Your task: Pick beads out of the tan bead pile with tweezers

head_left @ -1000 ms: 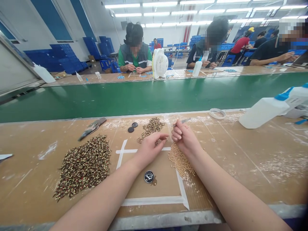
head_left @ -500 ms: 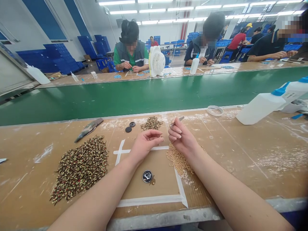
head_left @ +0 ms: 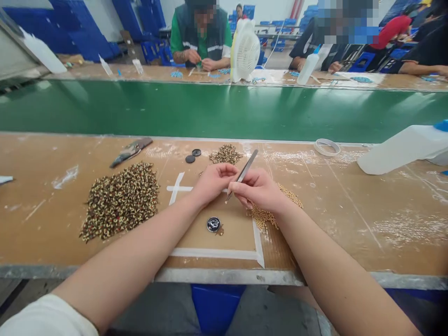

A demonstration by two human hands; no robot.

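Observation:
My right hand (head_left: pixel 258 187) grips metal tweezers (head_left: pixel 248 164), their points slanting down and left, with a tiny pale bit at the tip. Close beside it is my left hand (head_left: pixel 216 181), its thumb and fingers drawn together; whatever they hold, if anything, is hidden. Below both hands a small round black dish (head_left: pixel 213 224) with a glossy dark filling lies within white tape lines (head_left: pixel 217 253). A brown smear touches its right side. Under and beyond my right hand spreads a pile of small tan beads (head_left: pixel 264 217). A smaller heap of dark-and-cream pieces (head_left: pixel 226 153) lies behind my hands.
To the left is a large pile of dark-and-cream pieces (head_left: pixel 121 200). Behind it lies a camouflage-patterned object (head_left: pixel 131 152). Two black discs (head_left: pixel 190 159), a white ring (head_left: pixel 327 147) and a large bottle (head_left: pixel 395 149) stand farther back. Past the green belt (head_left: pixel 175 109), people work near a fan (head_left: pixel 246 51).
My view has tipped downward. My right hand has moved in next to my left and turned the tweezers so they point down; before, they lay across its fingers.

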